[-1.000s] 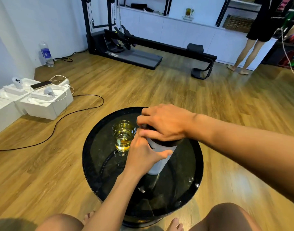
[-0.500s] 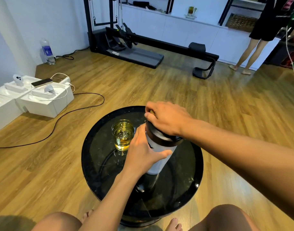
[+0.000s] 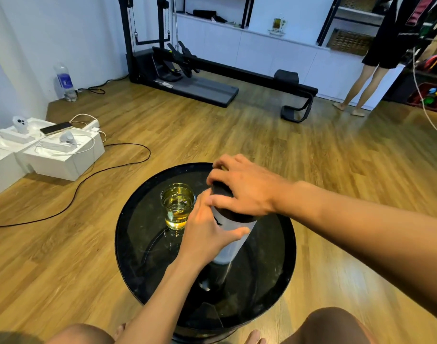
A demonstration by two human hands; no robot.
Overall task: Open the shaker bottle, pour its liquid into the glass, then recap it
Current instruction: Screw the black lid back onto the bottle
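Note:
A white shaker bottle (image 3: 227,247) with a black cap (image 3: 222,192) stands upright on the round black table (image 3: 138,244). My left hand (image 3: 207,232) wraps around the bottle's body from the left. My right hand (image 3: 242,187) lies over the cap, fingers curled around its rim, and hides most of it. A clear glass (image 3: 178,206) holding yellow liquid stands on the table just left of the bottle, close to my left hand's fingers.
White boxes (image 3: 63,155) with a phone and cables sit on the wooden floor to the left, with a black cable trailing toward the table. A black exercise machine (image 3: 202,78) stands at the back. A person (image 3: 376,58) stands at the far right. My knees show below.
My right hand has turned on the cap, its fingers shifting round the rim. The left hand keeps its hold on the bottle, and the glass has not moved.

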